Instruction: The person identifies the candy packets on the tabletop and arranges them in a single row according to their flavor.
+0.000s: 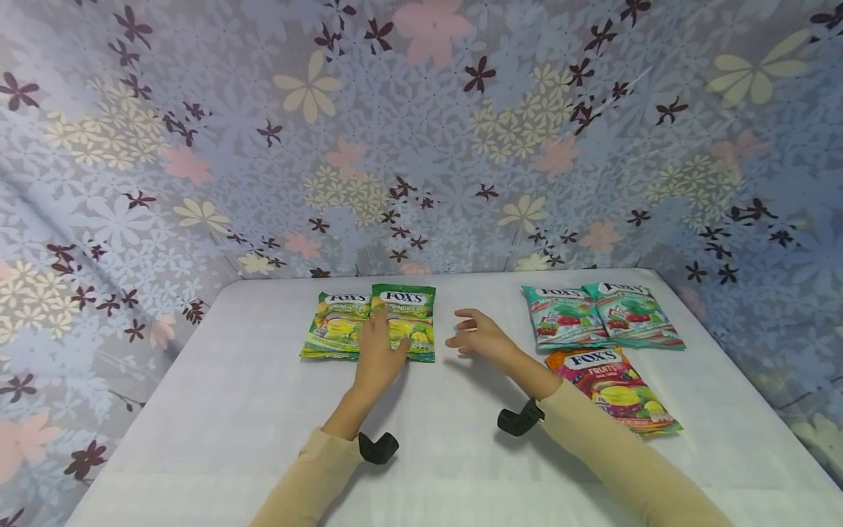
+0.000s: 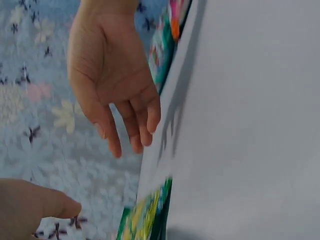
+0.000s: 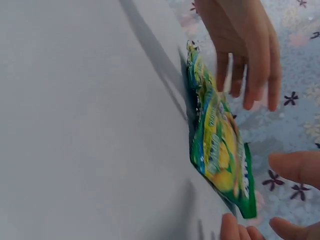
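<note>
Two green-and-yellow Fox's Spring Tea candy bags (image 1: pixel 418 322) lie side by side at the table's back, left of centre; the right one overlaps the left. Over them hovers my left hand (image 1: pixel 378 357), fingers extended and holding nothing; the right wrist view shows a gap between that hand (image 3: pixel 246 45) and the bags (image 3: pixel 220 145). My right hand (image 1: pixel 486 339) hangs in the air just right of the bags, fingers loosely bent around nothing. From the left wrist, the right palm (image 2: pixel 112 65) shows bare, while only the thumb (image 2: pixel 47 202) of the left hand appears.
Two teal Fox's mint candy bags (image 1: pixel 566 318) overlap at the back right. A red-orange Fox's Fruits bag (image 1: pixel 609 391) lies in front of them, partly behind the right forearm. White cloth covers the table (image 1: pixel 197 410); a floral curtain (image 1: pixel 421 146) hangs behind and at both sides.
</note>
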A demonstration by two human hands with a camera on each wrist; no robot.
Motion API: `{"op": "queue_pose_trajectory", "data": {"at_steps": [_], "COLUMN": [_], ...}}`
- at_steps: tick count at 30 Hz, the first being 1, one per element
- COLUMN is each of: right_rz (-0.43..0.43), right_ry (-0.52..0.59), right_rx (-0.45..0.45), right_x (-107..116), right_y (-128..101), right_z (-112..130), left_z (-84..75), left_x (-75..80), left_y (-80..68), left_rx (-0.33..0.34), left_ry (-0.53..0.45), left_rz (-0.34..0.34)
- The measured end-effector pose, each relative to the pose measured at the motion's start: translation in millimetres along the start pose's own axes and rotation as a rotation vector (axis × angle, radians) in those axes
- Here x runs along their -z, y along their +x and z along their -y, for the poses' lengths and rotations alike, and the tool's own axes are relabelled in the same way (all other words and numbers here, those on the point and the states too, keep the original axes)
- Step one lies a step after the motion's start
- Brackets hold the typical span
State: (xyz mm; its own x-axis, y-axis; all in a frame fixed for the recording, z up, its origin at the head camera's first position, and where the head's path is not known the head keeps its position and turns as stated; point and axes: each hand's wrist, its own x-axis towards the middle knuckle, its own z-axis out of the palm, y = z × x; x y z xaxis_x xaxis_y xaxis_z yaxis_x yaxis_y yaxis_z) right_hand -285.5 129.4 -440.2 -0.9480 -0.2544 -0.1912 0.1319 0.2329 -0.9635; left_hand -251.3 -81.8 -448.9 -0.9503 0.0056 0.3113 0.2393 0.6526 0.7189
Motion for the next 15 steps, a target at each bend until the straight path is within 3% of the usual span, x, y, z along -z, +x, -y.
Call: {"op": "queue_pose_trajectory", "data": {"at_steps": [3,8,15], "right_rz": [0.033,0.017,-0.002], "right_ry": [-0.028,-0.071,-0.139], "right_rx": [0.021,0.037,0.049], "right_x": [13.9,37.4,68.7], "right_y": [-14.4,-42.3,-80.1], "right_z": [-4.3,-8.8,-14.5], "left_z": [-10.2,-29.7,-59.9], "left_x": [-6.2,-23.3,-55.5], "left_y": [-9.5,-24.2,-33.6], "left_rx": [-0.008,0.029,0.109], "left_ry": [-0.078,-0.211,-0.337], "left_rz": [0.095,0.300,0.486]}}
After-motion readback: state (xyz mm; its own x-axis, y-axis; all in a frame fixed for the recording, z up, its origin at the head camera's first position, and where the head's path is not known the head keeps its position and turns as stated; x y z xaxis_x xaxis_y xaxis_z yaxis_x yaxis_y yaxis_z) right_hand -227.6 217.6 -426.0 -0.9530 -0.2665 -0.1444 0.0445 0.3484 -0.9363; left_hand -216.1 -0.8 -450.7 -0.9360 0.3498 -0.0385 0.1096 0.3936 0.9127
